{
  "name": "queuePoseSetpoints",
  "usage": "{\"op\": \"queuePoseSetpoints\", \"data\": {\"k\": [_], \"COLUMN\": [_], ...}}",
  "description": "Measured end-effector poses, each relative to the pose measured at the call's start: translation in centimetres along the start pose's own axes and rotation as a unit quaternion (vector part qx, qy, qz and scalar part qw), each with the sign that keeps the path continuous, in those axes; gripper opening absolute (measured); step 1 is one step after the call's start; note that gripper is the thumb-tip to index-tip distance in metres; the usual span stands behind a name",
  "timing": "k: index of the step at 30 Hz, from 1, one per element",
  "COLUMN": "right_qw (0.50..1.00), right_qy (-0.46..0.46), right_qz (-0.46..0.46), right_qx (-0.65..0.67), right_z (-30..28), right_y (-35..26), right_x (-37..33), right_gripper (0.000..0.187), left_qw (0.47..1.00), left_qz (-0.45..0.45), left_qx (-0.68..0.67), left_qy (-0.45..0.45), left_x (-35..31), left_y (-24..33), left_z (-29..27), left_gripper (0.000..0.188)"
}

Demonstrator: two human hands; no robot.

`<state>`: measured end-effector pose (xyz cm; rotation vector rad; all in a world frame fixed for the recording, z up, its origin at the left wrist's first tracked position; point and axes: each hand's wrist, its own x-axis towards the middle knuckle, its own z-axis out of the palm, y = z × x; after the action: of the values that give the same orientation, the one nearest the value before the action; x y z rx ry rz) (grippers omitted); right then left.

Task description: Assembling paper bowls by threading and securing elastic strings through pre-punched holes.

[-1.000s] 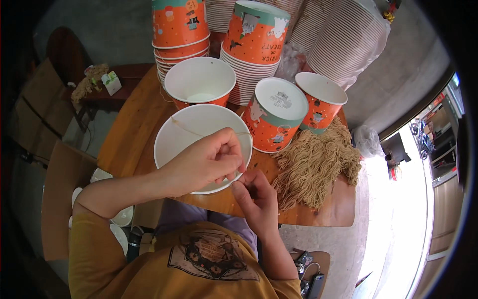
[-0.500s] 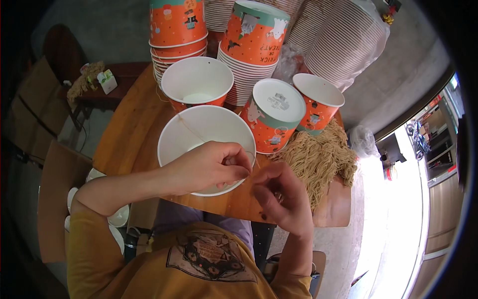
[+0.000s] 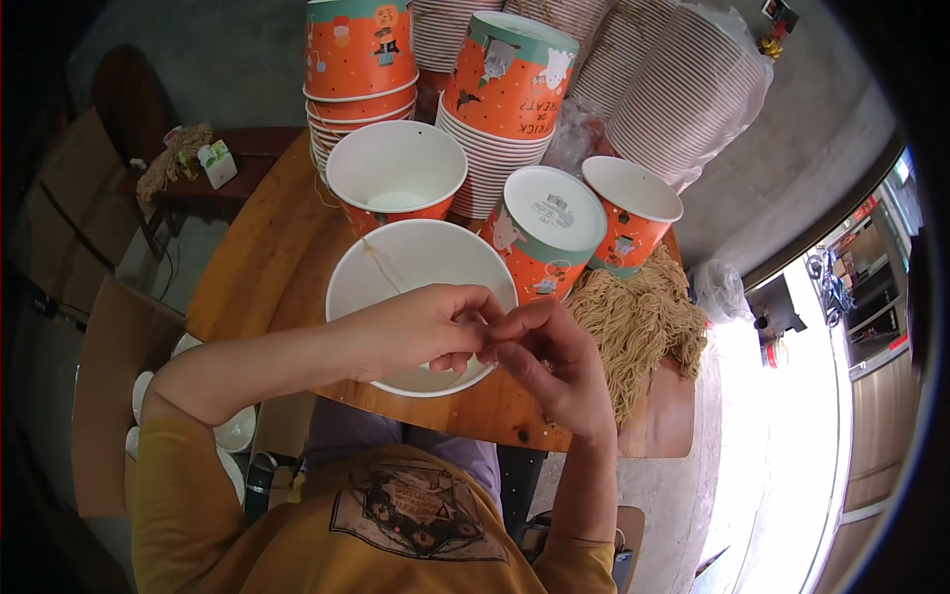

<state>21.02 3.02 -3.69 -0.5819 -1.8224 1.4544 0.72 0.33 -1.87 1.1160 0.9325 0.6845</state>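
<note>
A white-lined paper bucket (image 3: 348, 282) stands open end up at the table's front edge, in front of me. A thin tan string (image 3: 381, 262) runs from its far left rim down across the inside toward my hands. My left hand (image 3: 445, 327) reaches over the bucket, with thumb and fingers pinched on the string near the right rim. Touching it from the right, my right hand (image 3: 554, 366) is pinched at the same spot. The fingers mostly hide the string's end there.
Behind stand another open bucket (image 3: 396, 163), an upturned bucket (image 3: 554, 208), a tilted bucket (image 3: 633, 203) and tall orange stacks (image 3: 505, 89). A bundle of tan strings (image 3: 643, 327) lies at right on the wooden table (image 3: 247, 267). Plastic-wrapped stacked containers (image 3: 693, 89) stand far back.
My right hand has moved up and left to meet the left hand's fingertips. The bucket appears slightly lower and further right in view.
</note>
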Motion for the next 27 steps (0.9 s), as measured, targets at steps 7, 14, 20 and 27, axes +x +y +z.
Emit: {"op": "queuePoseSetpoints", "data": {"k": [7, 14, 20, 27], "right_qw": [1.000, 0.994, 0.954, 0.904], "right_qy": [0.030, 0.069, 0.142, 0.209], "right_qz": [-0.001, -0.007, -0.102, -0.137], "right_qx": [0.005, -0.090, -0.245, -0.348], "right_z": [-0.3, -0.7, -0.5, 2.1], "right_y": [-0.8, 0.2, 2.0, 1.5], "right_x": [1.0, 1.0, -0.7, -2.8], "right_gripper": [0.011, 0.014, 0.019, 0.026], "left_qw": [0.999, 0.996, 0.995, 0.996], "left_qz": [0.033, 0.006, -0.023, -0.020], "left_qx": [0.012, -0.030, -0.065, -0.068], "left_qy": [-0.032, -0.080, -0.066, -0.044], "left_x": [0.7, 1.0, 1.0, 1.1], "left_y": [-0.3, -0.4, -0.6, -0.4], "left_z": [0.1, -0.3, -0.4, -0.1], "left_gripper": [0.013, 0.016, 0.018, 0.017]}}
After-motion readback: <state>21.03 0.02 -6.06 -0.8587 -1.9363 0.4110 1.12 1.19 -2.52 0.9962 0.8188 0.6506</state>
